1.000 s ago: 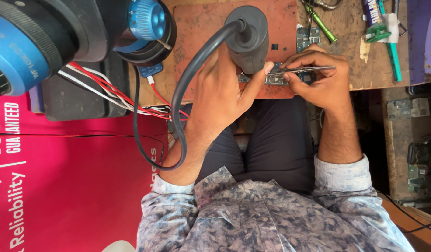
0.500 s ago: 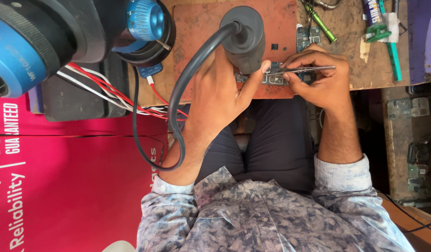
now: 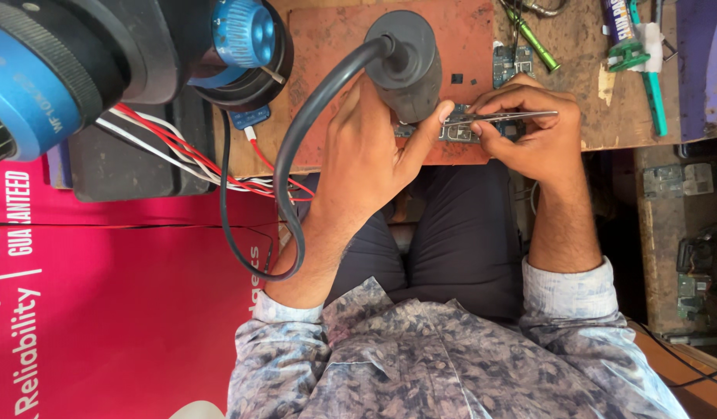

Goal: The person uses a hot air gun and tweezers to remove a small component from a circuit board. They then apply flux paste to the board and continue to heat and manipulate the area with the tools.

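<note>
Circuit board (image 3: 459, 133) rework, in progress: left hand (image 3: 366, 155) is gripping the hot-air handle (image 3: 409, 66), right hand (image 3: 533, 128) is pinching tweezers (image 3: 502, 117) on the board, work unfinished.

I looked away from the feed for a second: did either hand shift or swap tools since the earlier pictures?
Almost nothing changed. The left hand still grips the dark hot-air handle, which sits perhaps a touch lower over the circuit board. The right hand still pinches the tweezers over that board. Nothing was picked up or let go; the mat and green screwdriver lie as before.
</note>
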